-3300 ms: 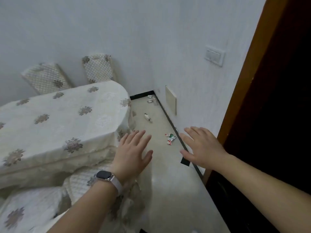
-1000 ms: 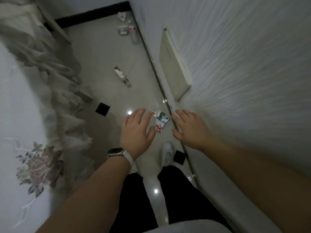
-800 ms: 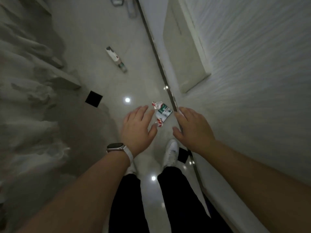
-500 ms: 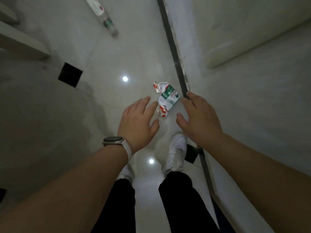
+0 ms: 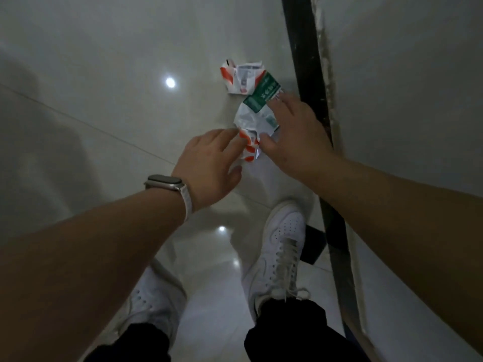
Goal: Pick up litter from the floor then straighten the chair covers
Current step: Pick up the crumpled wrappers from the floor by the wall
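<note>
Between the two grips, on the floor (image 5: 104,74), found the litter: a crumpled white wrapper (image 5: 252,118) with a green panel and red-orange marks. Logged it resting on the tile, not lifted.

Logged right grip (image 5: 295,137) laid over the wrapper's wall-side edge, with fingers (image 5: 281,100) spread and fairly straight on the green panel and thumb (image 5: 264,142) against the near crumpled part. Apart, not clamped on anything.

Logged left grip (image 5: 209,163) set in from the other side, with fingers straight and one fingertip (image 5: 231,133) touching the red-orange end. Also apart, holding nothing.

Just beyond right grip's fingertips, saw a second scrap (image 5: 241,79), white with red-orange stripes, right against the green panel. Could not tell whether joined or separate.

On right grip's outer side, noted a black skirting strip (image 5: 304,48) and a pale wall (image 5: 405,74) past it.

Behind left grip, on the wrist, noted a watch (image 5: 164,182) on a white strap.

Below both grips, nearer the camera, saw a right sneaker (image 5: 282,246) and a left sneaker (image 5: 146,304), both white, plus black trouser cuffs (image 5: 285,333). Placed the right one near the skirting, just beside a black square floor tile (image 5: 313,244).

Beyond left grip, marked a round light reflection (image 5: 170,82) on the glossy tile.
</note>
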